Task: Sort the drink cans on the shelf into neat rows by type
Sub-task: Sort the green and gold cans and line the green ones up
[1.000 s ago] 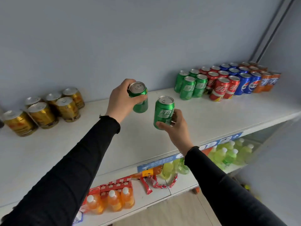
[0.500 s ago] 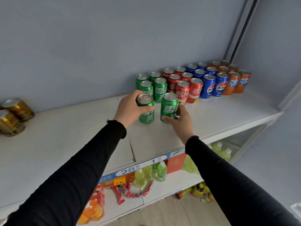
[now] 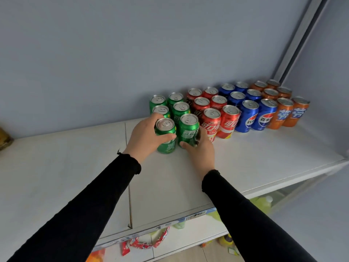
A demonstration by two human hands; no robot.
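Observation:
My left hand (image 3: pixel 144 138) grips a green can (image 3: pixel 166 136) that stands on the white shelf (image 3: pixel 255 157). My right hand (image 3: pixel 200 150) grips a second green can (image 3: pixel 188 131) just to its right. Both cans stand at the front of the green rows (image 3: pixel 177 107), next to the red cans (image 3: pixel 212 112). Further right stand blue cans (image 3: pixel 249 108) and orange cans (image 3: pixel 283 106), all in rows against the wall.
A gold can (image 3: pixel 4 138) shows at the far left edge of the shelf. The lower shelf (image 3: pixel 188 239) holds yellow-green bottles (image 3: pixel 263 204) and red snack packets (image 3: pixel 147 242). A grey post (image 3: pixel 300 36) rises at the right corner.
Both hands carried the two green cans rightward and set them down at the front of the green rows. The view swung right, so the gold cans left the frame.

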